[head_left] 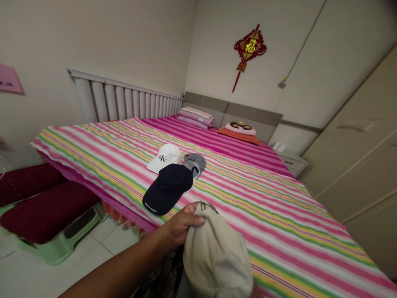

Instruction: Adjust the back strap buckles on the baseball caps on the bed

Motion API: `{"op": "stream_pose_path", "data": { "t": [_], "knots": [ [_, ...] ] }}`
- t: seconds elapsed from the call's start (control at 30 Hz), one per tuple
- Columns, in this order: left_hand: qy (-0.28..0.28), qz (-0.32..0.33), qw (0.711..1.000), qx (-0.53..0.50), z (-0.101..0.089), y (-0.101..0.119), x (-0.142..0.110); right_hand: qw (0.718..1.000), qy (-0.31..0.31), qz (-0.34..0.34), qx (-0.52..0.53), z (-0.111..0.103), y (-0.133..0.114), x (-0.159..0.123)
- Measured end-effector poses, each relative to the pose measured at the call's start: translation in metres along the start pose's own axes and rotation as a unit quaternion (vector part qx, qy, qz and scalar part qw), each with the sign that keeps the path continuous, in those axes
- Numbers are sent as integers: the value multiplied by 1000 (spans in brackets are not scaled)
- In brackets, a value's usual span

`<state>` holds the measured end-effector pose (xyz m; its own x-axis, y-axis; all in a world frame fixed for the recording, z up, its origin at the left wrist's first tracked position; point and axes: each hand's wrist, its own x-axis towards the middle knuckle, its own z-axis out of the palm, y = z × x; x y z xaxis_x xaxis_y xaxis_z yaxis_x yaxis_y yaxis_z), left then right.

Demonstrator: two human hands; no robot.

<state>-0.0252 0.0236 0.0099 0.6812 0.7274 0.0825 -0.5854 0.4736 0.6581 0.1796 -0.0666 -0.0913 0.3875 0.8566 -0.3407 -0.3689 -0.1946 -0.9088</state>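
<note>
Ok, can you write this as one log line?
left hand: holding beige cap; right hand: mostly hidden; on bed: navy cap, white cap, grey cap

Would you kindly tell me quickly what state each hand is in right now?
Left hand: closed, holding the beige cap by its edge.
Right hand: almost wholly hidden by the cap; open or closed cannot be told.

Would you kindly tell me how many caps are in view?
4: white cap, navy cap and grey cap on the bed; beige cap in the left hand. Others may be hidden.
</note>
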Motion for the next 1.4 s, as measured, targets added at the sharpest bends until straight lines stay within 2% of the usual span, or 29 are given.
{"op": "stream_pose_path", "data": {
  "t": [0.07, 0.17, 0.23, 0.3, 0.37, 0.47, 0.6, 0.7, 0.9, 1.1, 1.4],
  "knots": [
    [-25, -36, 999, 18, 4, -1, -3, 999, -22, -15, -26, 0, -31, -6],
    [-62, -68, 995, 39, 9, -3, -5, 976, -78, -148, -138, 15, -83, -21],
    [-74, -67, 994, 41, 13, -5, -7, 948, -164, -195, -192, 33, -109, -35],
    [-74, -55, 995, 46, 16, -6, -9, 930, -254, -187, -190, 52, -122, -47],
    [-60, -47, 995, 61, 18, -5, -12, 928, -299, -149, -165, 67, -123, -58],
    [-21, -46, 995, 81, 20, -2, -14, 935, -310, -113, -129, 79, -117, -67],
    [22, -40, 992, 113, 22, 6, -14, 938, -300, -128, -118, 81, -116, -70],
    [18, -47, 987, 152, 25, 11, -13, 934, -293, -156, -132, 80, -120, -70],
    [-11, -51, 975, 215, 28, 18, -12, 928, -299, -156, -156, 80, -127, -75],
    [-44, -95, 963, 249, 32, 26, -13, 910, -317, -165, -210, 80, -134, -78],
    [-25, -84, 972, 220, 42, 26, -18, 916, -323, -139, -191, 86, -135, -81]
  ]
}}
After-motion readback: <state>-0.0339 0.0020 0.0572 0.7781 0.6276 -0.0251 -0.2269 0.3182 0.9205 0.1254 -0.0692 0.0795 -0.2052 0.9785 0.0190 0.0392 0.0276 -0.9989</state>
